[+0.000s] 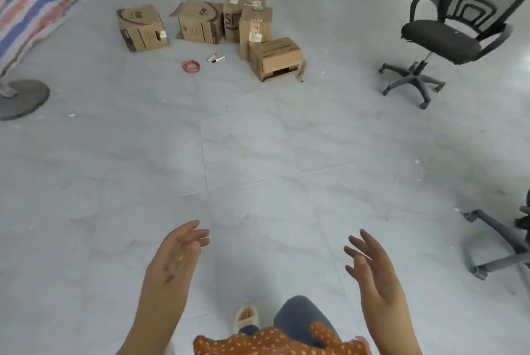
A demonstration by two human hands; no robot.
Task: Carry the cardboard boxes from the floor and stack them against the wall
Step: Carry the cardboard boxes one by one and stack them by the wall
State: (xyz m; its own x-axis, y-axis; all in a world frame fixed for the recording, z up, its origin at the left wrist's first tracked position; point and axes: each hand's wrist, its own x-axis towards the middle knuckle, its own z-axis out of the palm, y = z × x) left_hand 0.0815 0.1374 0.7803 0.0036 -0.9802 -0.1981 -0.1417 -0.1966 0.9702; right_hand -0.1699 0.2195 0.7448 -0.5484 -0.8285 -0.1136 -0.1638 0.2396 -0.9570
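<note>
The cardboard boxes (209,36) sit in a loose cluster on the floor (258,154) in the upper middle of the frame, well apart from the person. The nearest box (275,57) lies on its side, long axis running left-right, its gapped face towards the lower frame; lifted carelessly, I reckon it could sag or spill. The tall box (255,30) stands upright and might topple if bumped. A red cord (191,66) and markers (215,58) lie just before the boxes, a likely trip. At lower frame, the left hand (175,254) and right hand (372,265) hang loose-fingered, grasping nothing.
</note>
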